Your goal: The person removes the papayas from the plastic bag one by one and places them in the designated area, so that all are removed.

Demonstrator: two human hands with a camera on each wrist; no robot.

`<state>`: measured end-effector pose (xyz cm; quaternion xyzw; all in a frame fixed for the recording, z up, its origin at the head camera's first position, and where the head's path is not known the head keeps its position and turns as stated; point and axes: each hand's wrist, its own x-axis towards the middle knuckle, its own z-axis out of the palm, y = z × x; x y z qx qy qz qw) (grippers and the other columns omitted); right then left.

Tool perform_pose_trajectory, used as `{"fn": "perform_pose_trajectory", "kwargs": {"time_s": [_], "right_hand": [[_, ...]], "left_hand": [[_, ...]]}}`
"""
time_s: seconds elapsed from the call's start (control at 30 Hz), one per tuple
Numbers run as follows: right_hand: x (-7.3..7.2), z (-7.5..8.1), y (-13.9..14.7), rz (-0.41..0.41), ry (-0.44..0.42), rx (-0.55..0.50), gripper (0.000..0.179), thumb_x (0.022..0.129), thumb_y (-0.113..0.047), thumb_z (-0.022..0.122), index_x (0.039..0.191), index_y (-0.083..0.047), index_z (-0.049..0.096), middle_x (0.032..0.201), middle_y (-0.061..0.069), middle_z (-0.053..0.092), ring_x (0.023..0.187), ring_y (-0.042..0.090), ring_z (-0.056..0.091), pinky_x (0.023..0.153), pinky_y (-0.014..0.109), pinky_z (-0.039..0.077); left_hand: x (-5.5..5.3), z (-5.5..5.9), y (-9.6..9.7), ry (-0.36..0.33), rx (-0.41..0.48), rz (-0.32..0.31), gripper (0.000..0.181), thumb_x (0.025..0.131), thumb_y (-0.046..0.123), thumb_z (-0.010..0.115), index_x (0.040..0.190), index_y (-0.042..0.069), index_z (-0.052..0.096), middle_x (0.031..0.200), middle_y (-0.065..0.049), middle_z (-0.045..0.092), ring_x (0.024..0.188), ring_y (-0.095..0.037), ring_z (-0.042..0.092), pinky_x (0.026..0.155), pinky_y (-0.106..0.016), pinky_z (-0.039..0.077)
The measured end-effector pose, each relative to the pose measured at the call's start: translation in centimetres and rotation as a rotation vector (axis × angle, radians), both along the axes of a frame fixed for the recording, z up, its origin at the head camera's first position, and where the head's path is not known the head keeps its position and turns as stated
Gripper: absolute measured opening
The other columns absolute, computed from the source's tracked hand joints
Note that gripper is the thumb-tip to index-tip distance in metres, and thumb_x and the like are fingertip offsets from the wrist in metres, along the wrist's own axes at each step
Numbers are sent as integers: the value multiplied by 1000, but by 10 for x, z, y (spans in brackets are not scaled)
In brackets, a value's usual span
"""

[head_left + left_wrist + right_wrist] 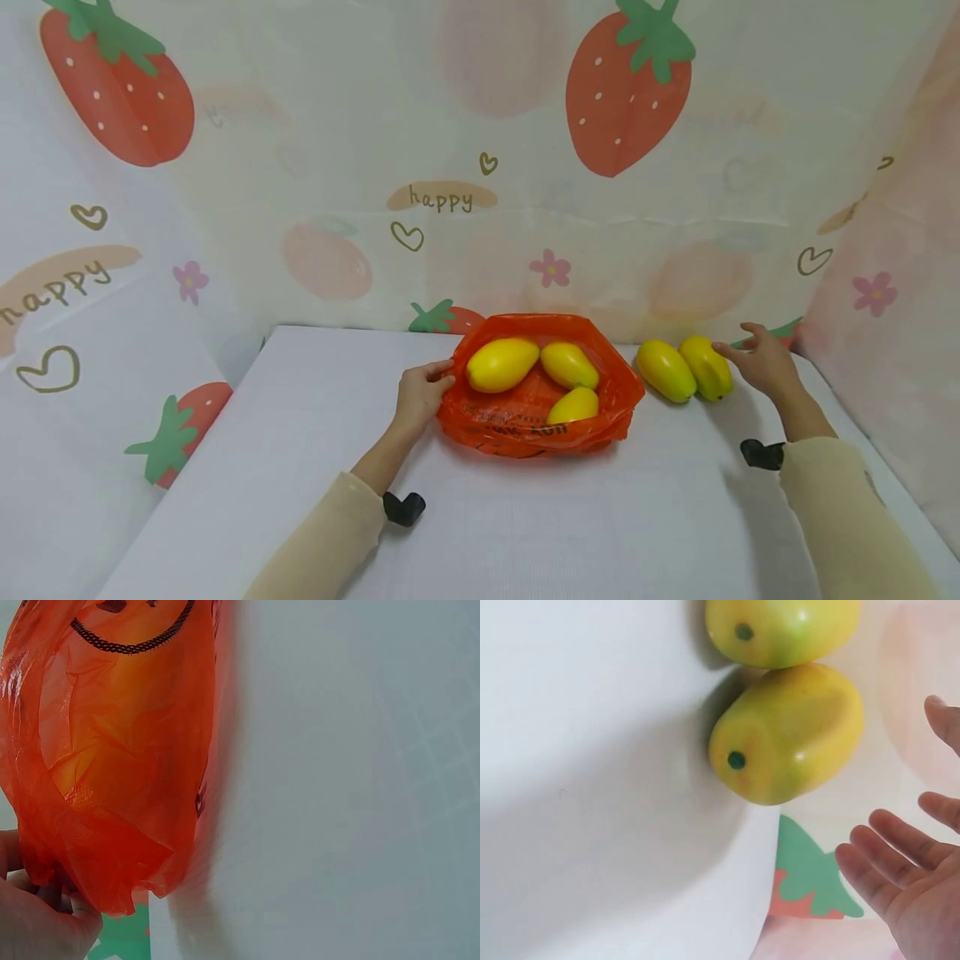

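A red plastic bag (525, 408) stands with its mouth spread on the table, and three yellow mangoes show inside, among them a large one (502, 365). My left hand (422, 396) pinches the bag's left rim; in the left wrist view its fingertips are partly hidden by the film (112, 855). Right of the bag, two yellow-green mangoes lie side by side, a left one (666, 371) and a right one (707, 367). Beside the right one hovers my right hand (767, 367), its fingers spread and holding nothing. The right wrist view shows this hand (919, 877) apart from the nearer mango (787, 735).
The white table (300, 475) ends at a back wall of printed cloth (337, 125) with strawberries and hearts. Similar cloth hangs along the left and right sides. The bag and the loose mangoes sit near the table's back edge. Each wrist wears a black device (405, 508).
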<state>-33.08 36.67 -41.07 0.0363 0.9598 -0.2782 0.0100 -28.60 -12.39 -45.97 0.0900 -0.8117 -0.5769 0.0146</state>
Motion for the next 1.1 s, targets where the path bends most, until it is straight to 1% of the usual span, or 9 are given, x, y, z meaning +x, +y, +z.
{"fn": "perform_pose_trajectory", "kwargs": {"time_s": [0.13,0.43,0.8,0.97,1.1], "right_hand": [[2,1,-3,5,12,-2,87,97,-55,44,148,11,19,137,44,38,118,56,44,99,66,41],[6,7,-12,17,35,-32,84,97,-55,45,147,10,24,138,44,37,121,57,43,97,65,43],[7,7,-36,73,35,-20,75,98,-47,51,145,7,30,137,40,40,122,53,42,100,64,43],[7,8,-39,88,43,-5,72,99,-44,51,145,8,31,137,41,40,122,54,42,100,65,42],[8,8,-41,88,50,-15,71,99,-43,52,145,8,31,137,40,40,122,53,43,100,64,42]], "left_hand": [[0,-1,0,5,-3,-1,32,96,8,59,128,6,65,130,-14,63,115,-28,56,102,-40,51],[1,-2,0,0,-2,-5,32,96,8,59,128,7,65,129,-14,64,114,-27,57,101,-39,52],[0,1,0,1,9,-2,33,96,8,58,129,7,64,131,-14,63,118,-28,56,102,-40,50],[0,0,0,-2,15,0,32,96,8,59,127,7,65,130,-14,63,117,-29,56,102,-40,51],[1,0,0,0,12,2,32,96,8,59,127,6,65,130,-14,63,118,-29,56,103,-40,50]]}}
